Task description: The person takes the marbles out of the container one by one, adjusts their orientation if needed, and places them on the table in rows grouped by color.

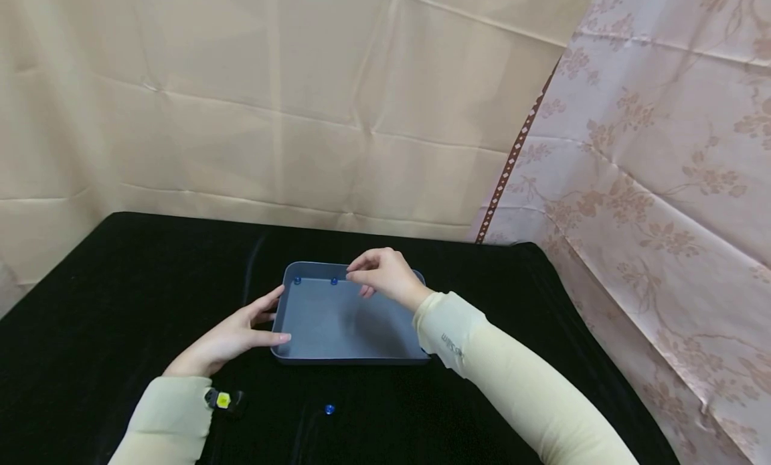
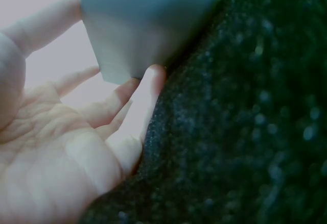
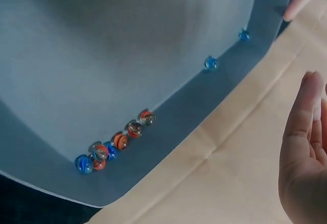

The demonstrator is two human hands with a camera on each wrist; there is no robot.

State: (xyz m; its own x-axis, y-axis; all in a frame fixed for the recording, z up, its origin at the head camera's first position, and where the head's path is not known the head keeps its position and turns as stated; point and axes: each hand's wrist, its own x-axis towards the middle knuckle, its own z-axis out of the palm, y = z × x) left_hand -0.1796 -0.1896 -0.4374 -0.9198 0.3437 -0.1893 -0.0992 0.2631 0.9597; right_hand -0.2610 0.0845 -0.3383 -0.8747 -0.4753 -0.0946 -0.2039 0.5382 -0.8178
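I see a shallow grey tray [image 1: 337, 321] sitting in the middle of the table [image 1: 120, 284], which is draped in black cloth. My left hand [image 1: 231, 334] lies against the tray's near-left corner with fingers straight and relaxed, thumb and fingertips touching the wall and holding nothing. My right hand [image 1: 385, 274] hovers over the far rim, fingers loosely curled; whether it pinches a marble I cannot tell. In the right wrist view a cluster of orange and blue marbles [image 3: 115, 145] rests in one corner along the tray wall, with two blue marbles [image 3: 210, 63] farther along the same wall. One loose blue marble [image 1: 328, 409] lies on the cloth near me, well apart from the tray. To do this well I would judge it best to brace the tray steadily with the left hand and lower anything gently, since marbles roll freely on the smooth floor. Creased beige sheets and a floral curtain [image 1: 662, 150] close off the room behind.
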